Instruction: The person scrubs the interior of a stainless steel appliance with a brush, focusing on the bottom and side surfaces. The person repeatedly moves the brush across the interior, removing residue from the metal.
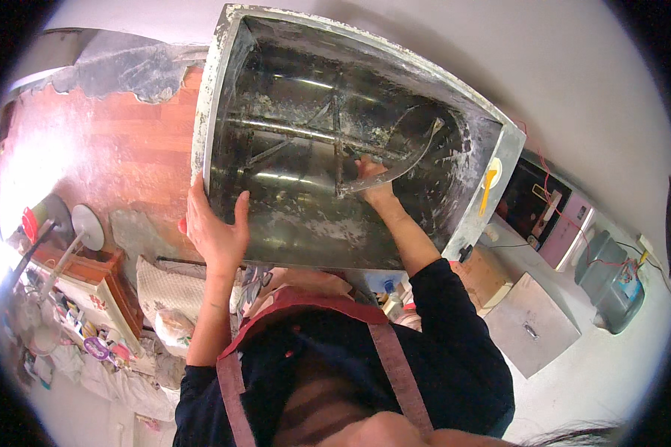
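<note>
Before me stands a large metal mixer trough (219, 61) with pale, flaky residue on its rim and walls. A metal mixing shaft (291, 129) with crossed arms and a curved blade (419, 159) runs across the inside. At the trough's left rim, my left hand (217, 232) rests with thumb and fingers spread, the thumb inside the wall. My right hand (373, 173) reaches into the trough under the curved blade, near the shaft. Its fingers are partly hidden, so whether they hold something does not show. A yellow-handled tool (487, 193) lies on the right rim.
A metal cabinet (531, 329) and a cardboard box (481, 276) stand at the lower right, with a dark green bin (609, 285) beyond. Red wires (548, 184) hang along the wall. At the left are a wooden cabinet (103, 302) with clutter and a quilted cloth (170, 285).
</note>
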Demonstrator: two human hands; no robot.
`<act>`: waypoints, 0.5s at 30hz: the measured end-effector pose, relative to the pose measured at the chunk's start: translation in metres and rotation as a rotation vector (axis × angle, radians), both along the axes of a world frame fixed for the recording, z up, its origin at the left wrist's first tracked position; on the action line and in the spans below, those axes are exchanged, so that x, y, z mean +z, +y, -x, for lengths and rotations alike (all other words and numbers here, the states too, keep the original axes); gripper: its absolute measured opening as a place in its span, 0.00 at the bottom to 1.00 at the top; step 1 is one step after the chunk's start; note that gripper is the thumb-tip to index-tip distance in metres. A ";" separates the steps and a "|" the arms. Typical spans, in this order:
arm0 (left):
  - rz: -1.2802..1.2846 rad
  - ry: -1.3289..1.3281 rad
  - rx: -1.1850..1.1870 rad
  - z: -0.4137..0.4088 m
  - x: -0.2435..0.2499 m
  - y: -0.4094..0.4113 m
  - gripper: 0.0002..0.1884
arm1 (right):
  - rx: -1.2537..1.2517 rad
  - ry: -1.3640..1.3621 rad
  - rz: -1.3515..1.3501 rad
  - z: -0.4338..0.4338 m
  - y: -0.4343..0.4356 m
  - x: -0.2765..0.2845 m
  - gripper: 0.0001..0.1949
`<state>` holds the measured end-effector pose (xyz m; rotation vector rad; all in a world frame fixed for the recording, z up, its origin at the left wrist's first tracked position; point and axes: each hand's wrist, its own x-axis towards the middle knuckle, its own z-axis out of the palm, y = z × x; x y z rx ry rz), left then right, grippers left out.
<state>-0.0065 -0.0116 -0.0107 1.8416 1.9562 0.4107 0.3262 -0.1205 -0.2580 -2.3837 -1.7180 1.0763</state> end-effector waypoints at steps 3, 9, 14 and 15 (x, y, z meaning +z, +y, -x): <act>-0.023 0.031 -0.005 0.001 0.001 -0.001 0.39 | 0.162 -0.127 0.078 0.005 0.023 0.063 0.10; -0.020 0.008 0.001 0.000 -0.002 0.000 0.39 | 0.078 -0.043 0.124 0.003 0.039 0.064 0.14; 0.000 -0.039 0.015 -0.001 0.000 0.000 0.38 | 0.196 -0.116 -0.129 0.001 0.032 0.040 0.09; -0.014 -0.019 0.007 0.001 -0.001 -0.001 0.38 | 0.192 -0.111 -0.076 0.005 0.035 0.043 0.08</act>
